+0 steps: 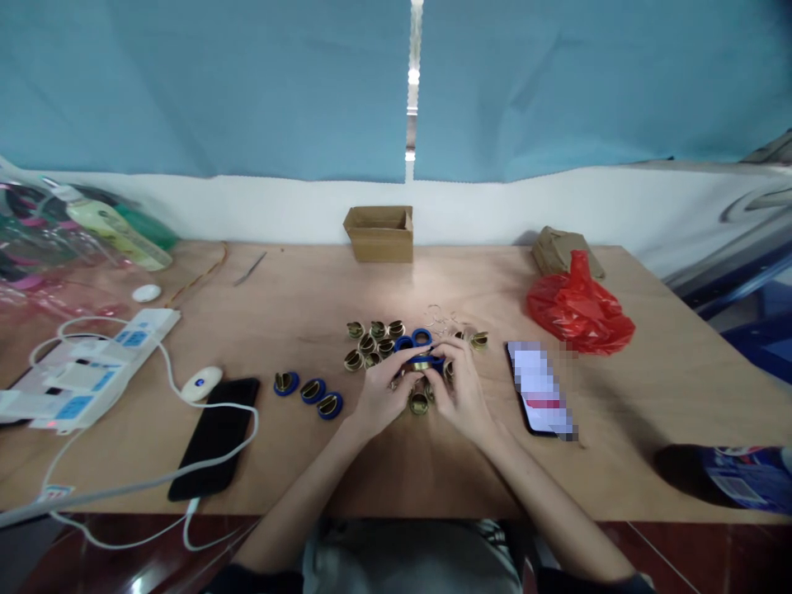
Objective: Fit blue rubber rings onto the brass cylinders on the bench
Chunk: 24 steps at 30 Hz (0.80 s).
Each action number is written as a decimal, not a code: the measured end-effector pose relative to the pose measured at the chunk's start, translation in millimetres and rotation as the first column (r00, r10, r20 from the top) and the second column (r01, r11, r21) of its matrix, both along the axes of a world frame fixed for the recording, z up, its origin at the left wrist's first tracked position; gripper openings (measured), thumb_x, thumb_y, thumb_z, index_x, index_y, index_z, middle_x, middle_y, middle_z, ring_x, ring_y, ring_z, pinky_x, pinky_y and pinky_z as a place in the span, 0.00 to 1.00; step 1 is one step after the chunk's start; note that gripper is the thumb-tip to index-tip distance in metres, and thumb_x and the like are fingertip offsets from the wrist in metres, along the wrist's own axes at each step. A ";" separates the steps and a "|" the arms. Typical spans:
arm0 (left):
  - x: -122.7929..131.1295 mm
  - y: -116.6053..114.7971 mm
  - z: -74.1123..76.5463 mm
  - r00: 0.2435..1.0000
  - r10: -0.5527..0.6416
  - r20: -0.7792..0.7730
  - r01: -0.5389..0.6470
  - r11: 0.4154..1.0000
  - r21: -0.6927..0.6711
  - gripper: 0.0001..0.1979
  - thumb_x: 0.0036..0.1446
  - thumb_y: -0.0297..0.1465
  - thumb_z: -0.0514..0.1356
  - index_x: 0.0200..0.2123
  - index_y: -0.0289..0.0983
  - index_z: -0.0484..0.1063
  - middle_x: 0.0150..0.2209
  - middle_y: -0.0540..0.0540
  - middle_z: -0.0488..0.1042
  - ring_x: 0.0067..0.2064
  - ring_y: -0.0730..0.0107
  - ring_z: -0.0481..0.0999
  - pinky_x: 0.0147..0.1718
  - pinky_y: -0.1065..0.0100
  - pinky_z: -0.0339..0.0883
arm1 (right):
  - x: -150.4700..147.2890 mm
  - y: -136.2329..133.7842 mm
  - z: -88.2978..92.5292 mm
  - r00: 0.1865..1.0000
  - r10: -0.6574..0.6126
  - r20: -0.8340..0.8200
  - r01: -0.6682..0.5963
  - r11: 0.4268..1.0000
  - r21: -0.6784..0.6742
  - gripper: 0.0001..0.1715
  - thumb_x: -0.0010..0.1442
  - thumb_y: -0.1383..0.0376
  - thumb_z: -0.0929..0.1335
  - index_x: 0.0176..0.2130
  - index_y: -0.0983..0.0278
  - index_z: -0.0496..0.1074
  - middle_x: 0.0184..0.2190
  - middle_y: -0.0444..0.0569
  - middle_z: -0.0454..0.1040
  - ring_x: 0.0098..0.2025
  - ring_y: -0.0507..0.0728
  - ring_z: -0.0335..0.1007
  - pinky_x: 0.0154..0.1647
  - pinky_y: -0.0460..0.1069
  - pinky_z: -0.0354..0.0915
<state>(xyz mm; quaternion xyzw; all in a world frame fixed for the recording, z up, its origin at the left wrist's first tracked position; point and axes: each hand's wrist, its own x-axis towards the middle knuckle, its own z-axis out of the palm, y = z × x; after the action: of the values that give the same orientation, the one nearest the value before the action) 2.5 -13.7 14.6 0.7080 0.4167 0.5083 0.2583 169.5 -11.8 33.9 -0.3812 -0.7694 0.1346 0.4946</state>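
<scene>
Both hands meet over the middle of the table. My left hand (384,389) and my right hand (463,392) pinch a brass-coloured round piece with a blue ring (423,363) between thumbs and fingers. Fingers partly cover it, so how the ring sits on the metal cannot be told. Just beyond the fingertips lies a loose blue ring (421,337). Brass-coloured round pieces with a raised bar (369,343) are clustered by my left hand, and another (419,403) is below the held one. Farther left, three brass pieces in blue rings (313,391) form a slanting row.
An open cardboard box (382,243) stands at the back. To the right are a lit phone (537,388), a red plastic bag (578,309) and a dark bottle (723,477). Leftward, a black phone (215,437), white cables and a power strip (102,371) lie near plastic bottles (111,227).
</scene>
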 end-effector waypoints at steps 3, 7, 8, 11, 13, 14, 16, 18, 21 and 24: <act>0.9 0.3 -7.4 0.999 -0.011 0.039 0.011 1.000 0.018 0.17 0.66 0.24 0.57 0.55 0.43 0.72 0.55 0.44 0.80 0.54 0.64 0.82 0.50 0.63 0.80 | 2.3 1.9 -3.2 0.999 0.038 0.017 -0.038 0.999 -0.038 0.11 0.67 0.70 0.63 0.48 0.58 0.61 0.49 0.55 0.68 0.53 0.63 0.69 0.50 0.61 0.70; 1.6 1.6 -10.2 1.000 -0.013 -0.019 0.016 0.988 0.155 0.15 0.67 0.22 0.55 0.52 0.42 0.71 0.60 0.42 0.77 0.59 0.64 0.78 0.54 0.61 0.78 | 3.1 3.5 -9.1 0.997 0.069 0.023 -0.068 0.997 -0.046 0.11 0.67 0.72 0.62 0.47 0.58 0.60 0.50 0.56 0.68 0.55 0.63 0.68 0.51 0.61 0.70; 1.3 1.9 -9.6 0.999 -0.003 -0.039 0.010 0.979 0.201 0.15 0.66 0.21 0.55 0.52 0.42 0.71 0.60 0.42 0.76 0.60 0.64 0.78 0.55 0.61 0.77 | 2.6 3.3 -10.0 0.997 0.072 0.018 -0.071 0.997 -0.038 0.11 0.67 0.72 0.62 0.47 0.58 0.60 0.49 0.55 0.69 0.55 0.63 0.68 0.50 0.60 0.70; -0.6 2.8 -8.3 0.997 0.050 -0.061 -0.028 0.948 0.318 0.16 0.66 0.20 0.55 0.53 0.42 0.70 0.59 0.42 0.77 0.58 0.65 0.79 0.53 0.63 0.78 | 0.2 1.0 -10.9 0.999 0.049 -0.011 -0.049 0.999 -0.023 0.11 0.68 0.72 0.62 0.47 0.58 0.60 0.47 0.54 0.70 0.52 0.62 0.70 0.49 0.60 0.70; -1.8 3.1 -8.9 0.994 0.078 -0.071 -0.049 0.936 0.348 0.14 0.67 0.21 0.56 0.52 0.41 0.70 0.57 0.42 0.79 0.56 0.65 0.81 0.51 0.64 0.79 | -1.3 -1.0 -10.8 0.999 0.012 -0.030 -0.013 1.000 -0.026 0.11 0.68 0.71 0.63 0.48 0.58 0.61 0.46 0.53 0.70 0.50 0.62 0.71 0.49 0.60 0.70; -2.1 3.1 -9.6 0.993 0.091 -0.075 -0.061 0.938 0.341 0.13 0.67 0.22 0.56 0.51 0.41 0.70 0.56 0.42 0.80 0.55 0.65 0.81 0.51 0.64 0.80 | -1.7 -1.8 -10.8 0.999 -0.003 -0.034 0.003 1.000 -0.024 0.11 0.68 0.71 0.64 0.48 0.58 0.62 0.46 0.53 0.71 0.49 0.62 0.71 0.49 0.60 0.70; -2.1 2.9 -11.3 0.989 0.118 -0.087 -0.088 0.952 0.292 0.11 0.67 0.23 0.56 0.49 0.41 0.71 0.54 0.42 0.81 0.53 0.64 0.83 0.50 0.65 0.80 | -2.3 -3.1 -11.0 0.999 -0.020 -0.029 0.019 1.000 -0.004 0.11 0.68 0.71 0.64 0.48 0.57 0.62 0.45 0.53 0.71 0.49 0.62 0.71 0.48 0.60 0.71; -1.6 2.5 -13.3 0.984 0.143 -0.107 -0.116 0.967 0.228 0.09 0.68 0.25 0.56 0.48 0.41 0.70 0.53 0.42 0.81 0.51 0.65 0.84 0.48 0.66 0.80 | -2.9 -4.2 -11.2 0.999 -0.030 -0.016 0.030 0.999 0.029 0.12 0.68 0.71 0.64 0.49 0.57 0.63 0.45 0.52 0.72 0.48 0.62 0.72 0.48 0.59 0.71; -0.7 1.9 -16.2 0.981 0.164 -0.104 -0.143 0.972 0.184 0.07 0.67 0.26 0.55 0.47 0.41 0.67 0.50 0.43 0.82 0.48 0.66 0.85 0.43 0.69 0.80 | -4.1 -5.9 -10.1 0.999 -0.046 -0.002 0.046 0.997 0.059 0.13 0.68 0.71 0.65 0.50 0.57 0.65 0.45 0.52 0.73 0.48 0.62 0.73 0.48 0.60 0.72; -0.3 1.0 -17.2 0.980 0.190 -0.063 -0.178 0.972 0.154 0.06 0.66 0.26 0.56 0.44 0.42 0.65 0.41 0.46 0.83 0.41 0.68 0.86 0.36 0.72 0.79 | -4.8 -6.6 -7.0 0.999 -0.043 -0.019 0.044 0.998 0.054 0.14 0.68 0.70 0.67 0.51 0.56 0.65 0.46 0.53 0.73 0.50 0.62 0.73 0.50 0.60 0.72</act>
<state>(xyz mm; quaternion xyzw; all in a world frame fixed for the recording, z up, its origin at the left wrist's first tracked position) 2.2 -12.7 -2.6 0.7026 0.4513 0.5320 0.1406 164.7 -18.4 27.0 -0.3831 -0.7598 0.1059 0.5145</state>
